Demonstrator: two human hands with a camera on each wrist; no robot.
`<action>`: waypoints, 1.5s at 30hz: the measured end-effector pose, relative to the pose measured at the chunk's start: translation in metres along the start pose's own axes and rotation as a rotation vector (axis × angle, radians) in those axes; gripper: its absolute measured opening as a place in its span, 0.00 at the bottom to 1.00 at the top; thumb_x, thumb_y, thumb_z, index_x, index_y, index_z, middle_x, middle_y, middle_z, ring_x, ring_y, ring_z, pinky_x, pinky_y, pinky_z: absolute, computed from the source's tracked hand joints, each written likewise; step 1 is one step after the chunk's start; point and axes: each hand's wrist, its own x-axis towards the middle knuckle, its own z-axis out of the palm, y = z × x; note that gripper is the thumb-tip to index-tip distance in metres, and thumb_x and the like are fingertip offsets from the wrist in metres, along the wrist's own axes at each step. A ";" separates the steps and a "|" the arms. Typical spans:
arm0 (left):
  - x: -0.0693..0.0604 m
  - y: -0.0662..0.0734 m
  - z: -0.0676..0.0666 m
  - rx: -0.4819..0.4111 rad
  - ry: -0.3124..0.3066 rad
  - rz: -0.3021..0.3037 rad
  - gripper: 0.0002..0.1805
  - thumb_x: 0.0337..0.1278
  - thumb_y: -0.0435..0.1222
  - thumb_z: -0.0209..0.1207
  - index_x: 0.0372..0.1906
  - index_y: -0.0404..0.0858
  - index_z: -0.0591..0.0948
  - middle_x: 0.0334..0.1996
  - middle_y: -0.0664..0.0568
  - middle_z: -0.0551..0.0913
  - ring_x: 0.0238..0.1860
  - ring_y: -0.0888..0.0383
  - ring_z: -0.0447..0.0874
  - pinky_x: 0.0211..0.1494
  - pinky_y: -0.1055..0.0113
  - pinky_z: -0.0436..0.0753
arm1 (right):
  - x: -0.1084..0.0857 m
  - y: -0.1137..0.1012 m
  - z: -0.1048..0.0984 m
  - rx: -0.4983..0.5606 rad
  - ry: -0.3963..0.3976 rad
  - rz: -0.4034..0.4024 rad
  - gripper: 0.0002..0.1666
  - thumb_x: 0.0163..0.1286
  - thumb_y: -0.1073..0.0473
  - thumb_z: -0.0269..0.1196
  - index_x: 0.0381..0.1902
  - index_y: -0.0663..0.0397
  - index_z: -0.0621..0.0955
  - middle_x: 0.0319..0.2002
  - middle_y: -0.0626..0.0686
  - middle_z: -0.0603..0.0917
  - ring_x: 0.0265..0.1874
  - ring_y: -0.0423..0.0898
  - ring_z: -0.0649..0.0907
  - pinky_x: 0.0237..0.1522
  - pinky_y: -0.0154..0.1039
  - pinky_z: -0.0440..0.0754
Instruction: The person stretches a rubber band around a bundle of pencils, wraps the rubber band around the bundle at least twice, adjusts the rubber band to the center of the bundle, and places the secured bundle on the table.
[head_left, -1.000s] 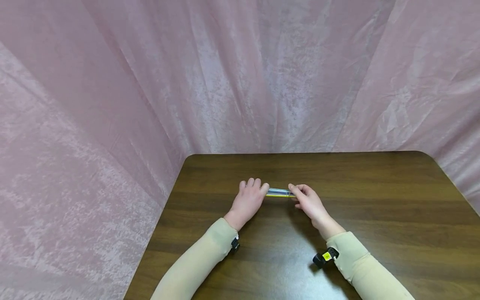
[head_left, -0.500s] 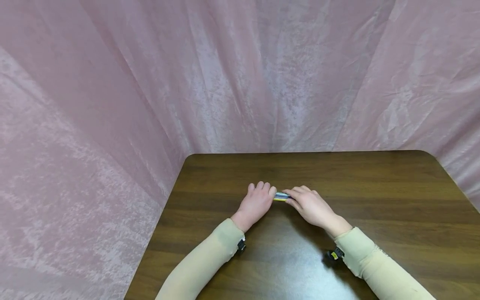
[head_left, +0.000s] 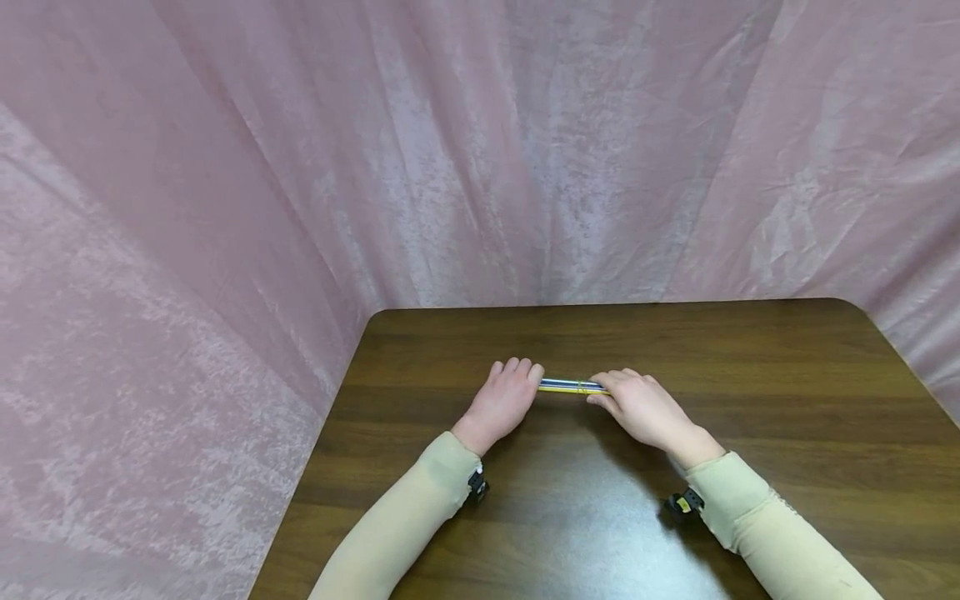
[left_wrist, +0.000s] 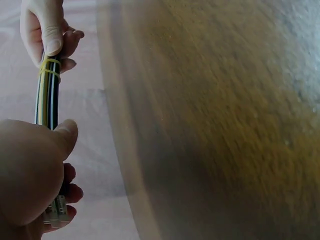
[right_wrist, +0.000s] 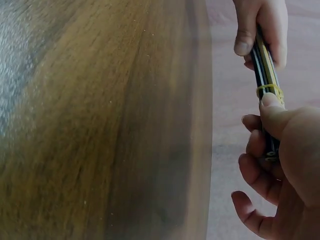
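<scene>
A bundle of slim pencils (head_left: 562, 386) in black, white and yellow spans the gap between both hands above the table. Yellow rubber bands (left_wrist: 50, 66) wrap it near its right end. My left hand (head_left: 504, 397) grips the bundle's left part, thumb along the side. Shiny, pale ends (left_wrist: 56, 210) stick out beneath its palm in the left wrist view. My right hand (head_left: 643, 408) holds the other end, its thumb pressed beside the rubber band and fingers curled below. Small round ends (right_wrist: 271, 156) show by those fingers in the right wrist view. The palms hide the rest.
The brown wooden table (head_left: 750, 375) has rounded far corners. Pink velvety curtains (head_left: 465, 150) hang behind it and on the left. A black wrist camera (head_left: 477, 483) sits at the left cuff, another camera (head_left: 684, 503) at the right cuff.
My right hand closed in on the left hand, turning palm down, then moved outward to the right. More of the bundle shows now than half a second ago. The left hand shifted slightly right, then back.
</scene>
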 end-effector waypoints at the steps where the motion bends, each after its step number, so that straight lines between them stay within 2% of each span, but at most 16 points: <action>1: 0.000 -0.001 -0.001 0.000 0.000 -0.004 0.01 0.81 0.34 0.55 0.49 0.42 0.77 0.40 0.53 0.80 0.42 0.54 0.78 0.44 0.60 0.73 | 0.000 0.000 -0.001 0.001 -0.003 0.003 0.16 0.75 0.52 0.70 0.53 0.55 0.86 0.44 0.50 0.89 0.44 0.55 0.87 0.43 0.58 0.82; 5: -0.001 -0.003 -0.002 0.012 0.015 -0.041 0.06 0.78 0.41 0.62 0.46 0.44 0.77 0.38 0.53 0.82 0.39 0.54 0.80 0.42 0.58 0.73 | -0.001 0.001 -0.003 -0.014 -0.008 0.032 0.14 0.77 0.53 0.68 0.54 0.55 0.85 0.46 0.52 0.89 0.46 0.57 0.86 0.45 0.60 0.82; 9: -0.002 -0.003 -0.003 -0.033 -0.013 -0.072 0.09 0.80 0.45 0.60 0.46 0.44 0.76 0.38 0.52 0.82 0.39 0.52 0.80 0.41 0.57 0.74 | -0.002 0.002 -0.004 -0.065 -0.005 0.034 0.12 0.77 0.54 0.68 0.52 0.53 0.84 0.44 0.51 0.87 0.46 0.56 0.85 0.44 0.58 0.80; 14: -0.002 0.001 -0.006 -0.083 -0.036 -0.094 0.09 0.81 0.43 0.59 0.48 0.42 0.75 0.40 0.49 0.81 0.40 0.51 0.79 0.37 0.59 0.79 | 0.001 0.000 0.000 -0.149 -0.006 -0.034 0.10 0.78 0.53 0.68 0.48 0.51 0.81 0.41 0.48 0.83 0.43 0.52 0.81 0.44 0.56 0.78; 21: 0.000 0.007 -0.003 -0.111 -0.022 -0.043 0.12 0.81 0.44 0.60 0.49 0.39 0.76 0.40 0.49 0.80 0.39 0.54 0.77 0.36 0.66 0.82 | 0.005 -0.007 0.004 -0.203 0.021 -0.137 0.15 0.75 0.51 0.71 0.50 0.55 0.82 0.40 0.49 0.83 0.42 0.52 0.82 0.45 0.58 0.79; 24: -0.001 0.005 -0.002 -0.137 -0.030 -0.048 0.11 0.81 0.43 0.60 0.50 0.39 0.76 0.41 0.50 0.80 0.39 0.54 0.77 0.38 0.66 0.83 | 0.007 -0.007 0.003 -0.171 0.003 -0.121 0.21 0.74 0.49 0.71 0.56 0.57 0.83 0.45 0.50 0.85 0.47 0.54 0.83 0.48 0.59 0.79; 27: -0.002 0.001 -0.002 -0.153 -0.041 -0.069 0.09 0.81 0.41 0.59 0.50 0.39 0.76 0.42 0.49 0.80 0.41 0.53 0.76 0.41 0.65 0.83 | 0.006 -0.005 -0.001 -0.145 -0.005 -0.069 0.23 0.74 0.49 0.71 0.60 0.56 0.84 0.49 0.50 0.86 0.52 0.54 0.84 0.51 0.61 0.78; 30: -0.003 -0.002 -0.003 -0.166 -0.047 -0.081 0.08 0.80 0.39 0.60 0.50 0.38 0.76 0.42 0.49 0.79 0.42 0.53 0.75 0.44 0.63 0.83 | 0.005 -0.002 -0.003 -0.148 -0.007 -0.031 0.18 0.75 0.50 0.70 0.55 0.53 0.86 0.47 0.48 0.87 0.50 0.53 0.84 0.51 0.62 0.77; 33: -0.003 -0.002 -0.003 -0.180 -0.048 -0.076 0.08 0.80 0.38 0.60 0.51 0.37 0.77 0.44 0.48 0.79 0.43 0.52 0.75 0.46 0.62 0.83 | 0.006 -0.002 -0.002 -0.153 -0.020 -0.054 0.13 0.77 0.50 0.69 0.51 0.51 0.86 0.44 0.47 0.86 0.47 0.52 0.83 0.50 0.61 0.78; 37: -0.002 0.001 -0.001 -0.184 -0.053 -0.075 0.08 0.80 0.37 0.60 0.52 0.37 0.77 0.44 0.48 0.79 0.45 0.51 0.75 0.47 0.61 0.82 | 0.008 -0.005 0.005 -0.150 -0.010 -0.107 0.14 0.78 0.51 0.67 0.52 0.54 0.84 0.43 0.48 0.84 0.46 0.53 0.82 0.47 0.60 0.79; 41: -0.001 0.004 -0.002 -0.158 -0.046 -0.083 0.11 0.80 0.41 0.61 0.52 0.38 0.77 0.45 0.49 0.78 0.45 0.51 0.74 0.48 0.60 0.81 | 0.009 -0.007 0.008 -0.151 0.011 -0.111 0.15 0.77 0.53 0.68 0.54 0.56 0.83 0.44 0.50 0.83 0.45 0.53 0.81 0.46 0.58 0.79; 45: -0.001 0.008 -0.003 -0.069 -0.017 -0.092 0.09 0.80 0.41 0.60 0.50 0.40 0.77 0.42 0.50 0.78 0.43 0.53 0.74 0.47 0.61 0.76 | 0.010 -0.009 0.011 -0.132 -0.005 -0.093 0.16 0.79 0.54 0.66 0.56 0.58 0.83 0.46 0.51 0.83 0.47 0.53 0.80 0.47 0.59 0.78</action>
